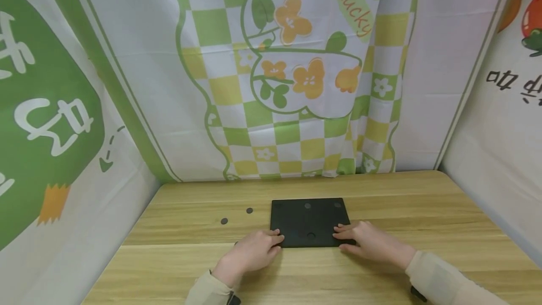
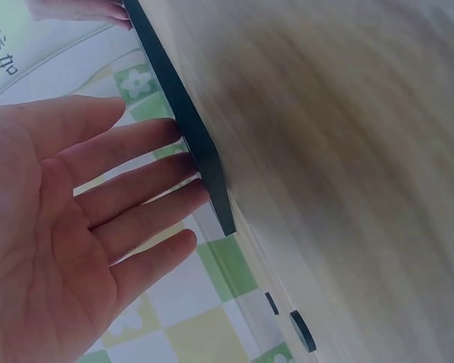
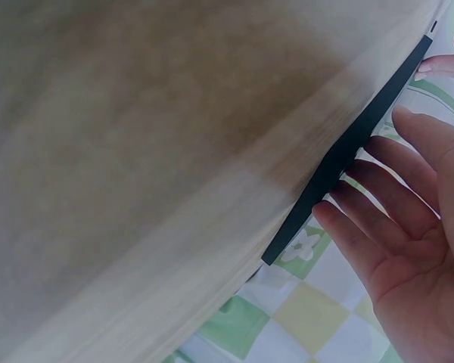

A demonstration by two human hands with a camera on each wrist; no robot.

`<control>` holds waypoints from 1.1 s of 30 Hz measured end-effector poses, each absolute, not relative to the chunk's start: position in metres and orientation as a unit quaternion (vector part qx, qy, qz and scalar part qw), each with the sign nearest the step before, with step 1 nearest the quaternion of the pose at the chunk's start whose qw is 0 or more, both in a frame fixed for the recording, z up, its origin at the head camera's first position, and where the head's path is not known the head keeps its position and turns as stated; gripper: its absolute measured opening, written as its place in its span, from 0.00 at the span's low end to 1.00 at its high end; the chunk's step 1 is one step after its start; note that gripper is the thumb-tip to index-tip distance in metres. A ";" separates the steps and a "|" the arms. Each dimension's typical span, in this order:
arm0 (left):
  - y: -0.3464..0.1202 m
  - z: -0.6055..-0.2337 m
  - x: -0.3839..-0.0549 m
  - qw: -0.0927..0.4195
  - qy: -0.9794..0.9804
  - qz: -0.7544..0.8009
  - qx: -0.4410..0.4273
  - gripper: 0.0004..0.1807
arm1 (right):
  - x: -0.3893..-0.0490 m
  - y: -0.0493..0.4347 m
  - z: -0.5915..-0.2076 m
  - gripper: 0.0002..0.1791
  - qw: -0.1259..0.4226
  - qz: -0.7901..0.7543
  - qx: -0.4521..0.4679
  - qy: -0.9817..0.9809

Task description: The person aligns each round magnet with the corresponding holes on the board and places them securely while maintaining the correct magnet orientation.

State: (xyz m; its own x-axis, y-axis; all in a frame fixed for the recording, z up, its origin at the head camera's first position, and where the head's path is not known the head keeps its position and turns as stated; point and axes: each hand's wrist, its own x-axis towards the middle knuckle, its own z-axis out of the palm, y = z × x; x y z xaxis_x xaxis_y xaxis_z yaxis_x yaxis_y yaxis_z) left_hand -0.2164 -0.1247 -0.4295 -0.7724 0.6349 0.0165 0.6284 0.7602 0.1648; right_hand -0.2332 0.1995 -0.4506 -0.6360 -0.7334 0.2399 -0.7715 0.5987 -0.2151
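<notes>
A flat black rectangular panel (image 1: 292, 222) lies on the wooden table, with several dark round discs or round marks on its top, one disc (image 1: 307, 205) near its far edge. At the panel's near left corner my left hand (image 1: 256, 248) rests its fingertips; in the left wrist view its straight fingers (image 2: 140, 175) touch the panel's top and the thumb stands apart. My right hand (image 1: 372, 241) touches the near right corner. The right wrist view shows its lightly bent fingers (image 3: 378, 204) against the panel, gripping nothing visibly. Whatever lies under the fingertips is hidden.
Left of the panel, two small dark discs lie on the table, a nearer one (image 1: 224, 221) and a farther one (image 1: 250, 210). Another dark bit shows partly behind my left hand. Printed curtains (image 1: 296, 131) enclose the table (image 1: 190, 201) at the back and sides.
</notes>
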 end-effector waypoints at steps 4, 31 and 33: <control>-0.127 -0.430 -0.218 0.021 0.935 0.089 0.343 0.18 | -0.234 0.200 -0.452 0.18 0.067 0.151 0.423 -0.891; -0.147 -0.432 -0.226 -0.038 0.922 0.110 0.370 0.16 | -0.236 0.201 -0.454 0.18 0.089 0.145 0.433 -0.885; -0.149 -0.432 -0.227 -0.034 0.924 0.117 0.363 0.16 | -0.236 0.201 -0.454 0.18 0.090 0.145 0.435 -0.884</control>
